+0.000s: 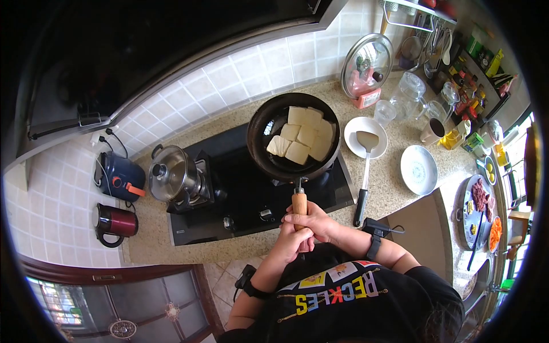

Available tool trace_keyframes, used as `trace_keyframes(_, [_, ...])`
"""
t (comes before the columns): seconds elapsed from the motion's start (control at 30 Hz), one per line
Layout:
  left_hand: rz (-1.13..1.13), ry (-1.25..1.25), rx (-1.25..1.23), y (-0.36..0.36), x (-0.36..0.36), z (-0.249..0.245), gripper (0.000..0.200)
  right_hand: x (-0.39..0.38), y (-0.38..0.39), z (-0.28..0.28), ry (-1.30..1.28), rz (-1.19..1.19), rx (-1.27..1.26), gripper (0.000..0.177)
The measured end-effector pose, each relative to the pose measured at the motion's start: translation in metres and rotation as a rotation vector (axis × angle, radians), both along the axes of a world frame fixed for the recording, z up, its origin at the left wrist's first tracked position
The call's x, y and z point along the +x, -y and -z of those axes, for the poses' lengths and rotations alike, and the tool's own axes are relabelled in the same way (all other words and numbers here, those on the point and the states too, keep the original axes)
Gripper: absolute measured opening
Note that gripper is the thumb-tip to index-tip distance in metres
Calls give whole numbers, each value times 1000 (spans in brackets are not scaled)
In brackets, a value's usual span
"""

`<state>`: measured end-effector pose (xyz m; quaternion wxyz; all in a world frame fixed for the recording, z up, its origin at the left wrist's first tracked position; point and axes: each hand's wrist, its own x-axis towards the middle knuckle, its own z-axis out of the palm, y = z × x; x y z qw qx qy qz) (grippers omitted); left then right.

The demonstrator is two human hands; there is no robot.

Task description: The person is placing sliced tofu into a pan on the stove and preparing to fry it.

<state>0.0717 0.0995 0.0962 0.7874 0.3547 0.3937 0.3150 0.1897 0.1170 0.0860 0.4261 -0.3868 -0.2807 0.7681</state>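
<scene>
Both my hands are wrapped round the wooden handle (299, 203) of a dark wok (255, 143). My right hand (315, 222) grips it nearer the pan, and my left hand (293, 240) closes on it lower down, against the right. Several pale slabs that look like tofu (306, 136) lie in the wok, some overlapping. The wok is over the right side of the black gas stove (240, 188); whether it rests on the burner is hidden. To its right, a spatula (364, 171) has its blade on a white plate (350, 130) and its black handle toward me.
A lidded steel pot (171, 174) stands on the left burner, beside a blue appliance (121, 176) and a red kettle (116, 222). Right of the wok are a glass lid (367, 66), a pale bowl (418, 170), glass jugs (407, 94) and a tray of ingredients (470, 223).
</scene>
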Motion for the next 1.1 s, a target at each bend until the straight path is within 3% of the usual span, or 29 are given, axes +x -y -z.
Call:
trace_keyframes(0.33, [-38,10,67,29,-12,-35,56,-7,17,-13,25,-120,171,41])
trace_keyframes(0.47, [-80,13,190,17,-15,-34,54,-14,2,-29,27,-128,205,40])
trace_keyframes(0.53, [-142,-25,195,-7,-6,-32,33,-9,-25,-23,40,-129,303,42])
trace_keyframes(0.6, [-100,35,181,-26,2,-36,27,-4,-41,-17,39,-84,222,40])
trace_keyframes(0.73, [-33,-15,182,-16,6,-34,41,3,-23,-20,-2,13,218,36])
trace_keyframes(0.8, [-17,-10,173,0,8,-44,50,10,-3,-28,22,-51,174,35])
trace_keyframes(1.1, [-21,-73,215,28,-36,-52,47,-31,20,-45,-63,-108,183,34])
